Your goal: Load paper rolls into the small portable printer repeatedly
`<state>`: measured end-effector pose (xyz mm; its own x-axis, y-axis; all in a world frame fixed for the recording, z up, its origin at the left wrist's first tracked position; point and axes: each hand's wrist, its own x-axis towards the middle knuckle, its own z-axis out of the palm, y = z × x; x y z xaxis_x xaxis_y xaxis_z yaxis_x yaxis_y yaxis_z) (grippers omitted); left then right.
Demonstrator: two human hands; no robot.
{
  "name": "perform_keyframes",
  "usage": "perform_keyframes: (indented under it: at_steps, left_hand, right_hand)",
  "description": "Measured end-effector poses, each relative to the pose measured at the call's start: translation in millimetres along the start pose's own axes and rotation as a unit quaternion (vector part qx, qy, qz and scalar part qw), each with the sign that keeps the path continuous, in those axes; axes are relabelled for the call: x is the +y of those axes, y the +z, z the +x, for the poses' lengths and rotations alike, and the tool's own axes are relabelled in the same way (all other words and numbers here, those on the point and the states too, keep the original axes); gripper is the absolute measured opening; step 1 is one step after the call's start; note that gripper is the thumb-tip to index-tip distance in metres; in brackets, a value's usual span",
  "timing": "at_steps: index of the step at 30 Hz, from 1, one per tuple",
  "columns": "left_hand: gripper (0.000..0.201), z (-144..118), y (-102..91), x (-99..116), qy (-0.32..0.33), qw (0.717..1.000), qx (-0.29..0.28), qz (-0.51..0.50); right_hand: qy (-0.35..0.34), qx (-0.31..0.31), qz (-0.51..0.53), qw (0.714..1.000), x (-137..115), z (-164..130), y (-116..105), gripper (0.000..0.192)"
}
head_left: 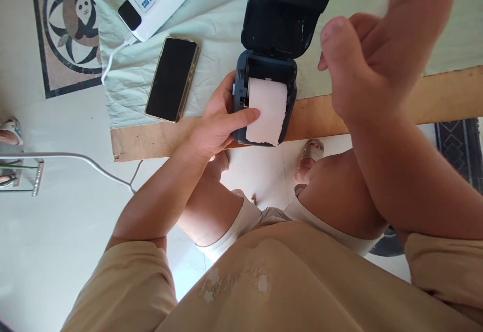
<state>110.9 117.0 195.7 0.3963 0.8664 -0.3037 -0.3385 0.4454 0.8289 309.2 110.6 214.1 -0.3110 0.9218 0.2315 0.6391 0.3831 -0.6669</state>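
Note:
My left hand is closed around the left side of a small black label printer, its thumb pressed on a roll of white paper inside. The printer's lid stands open, tipped away from me. The paper's loose edge is torn and hangs toward the front rim. To the right of the printer, apart from it, my right hand is raised with its fingers curled behind the thumb; whatever they hold, if anything, is hidden. A blurred forearm overlaps it at the top right; whose it is I cannot tell.
A black-screened phone lies on the green cloth at left. Behind it is a white power bank with a white cable. The table's bare wooden edge runs across above my legs. A grey cable crosses at left.

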Motion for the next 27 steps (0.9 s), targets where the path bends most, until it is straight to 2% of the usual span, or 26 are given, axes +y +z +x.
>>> perform_keyframes:
  at_steps: [3,8,13,15,19,21,23,27]
  left_hand:
    - [0.036,-3,5.3,1,-0.005,0.999,0.028,0.017]
    - [0.038,-3,4.2,1,-0.004,0.999,0.031,0.008]
    - [0.041,2,-7.6,5,-0.037,0.999,-0.003,0.016]
    - [0.037,3,-10.8,6,-0.039,0.999,-0.014,0.026]
    - [0.020,2,-6.8,2,-0.004,1.000,-0.007,0.016]
    - [0.015,1,-1.8,0,0.013,1.000,0.004,-0.004]
    - [0.016,0,1.9,0,0.013,1.000,-0.008,-0.015]
    - [0.030,-2,3.3,4,0.010,0.999,-0.020,-0.025]
  right_hand:
    - [0.019,0.007,0.016,1.000,0,4,3,0.030]
    - [0.021,0.032,0.037,0.999,4,0,-1,0.029]
    - [-0.011,0.040,0.047,0.998,8,-3,1,0.024]
    - [0.005,0.030,0.089,0.996,11,-2,5,0.032]
    - [0.023,-0.020,0.224,0.974,24,1,15,0.070]
    - [0.012,-0.046,0.252,0.967,33,3,22,0.075]
    - [-0.013,-0.048,0.251,0.967,42,4,28,0.080]
    - [-0.053,-0.021,0.233,0.971,55,3,40,0.085]
